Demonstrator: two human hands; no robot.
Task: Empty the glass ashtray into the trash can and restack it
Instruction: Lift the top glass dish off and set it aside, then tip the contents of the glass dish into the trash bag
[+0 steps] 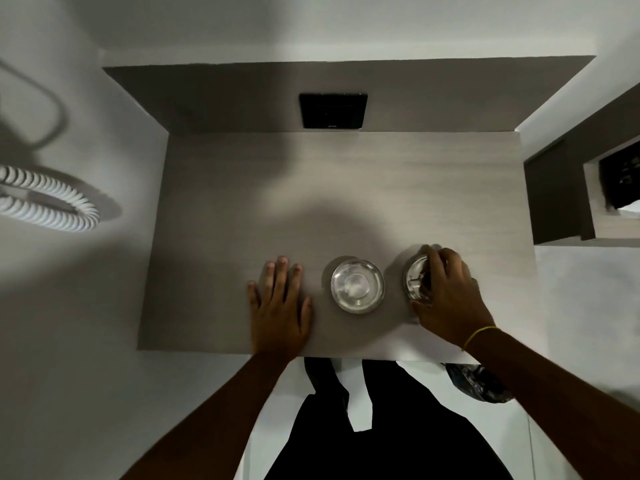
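Observation:
Two round glass ashtrays sit near the front edge of a grey table [346,174]. The middle ashtray [357,285] looks clean and stands free. The right ashtray [414,276] holds dark bits, and my right hand [448,296] is wrapped over it, fingers curled around its rim, hiding most of it. My left hand [280,301] lies flat on the table, fingers spread, holding nothing, a short way left of the middle ashtray.
A dark round object [478,382], possibly a trash can, shows below the table's front right corner. A black square panel [333,110] is set in the back wall. A shelf unit [568,188] juts out at right; a coiled white hose [45,199] lies at left.

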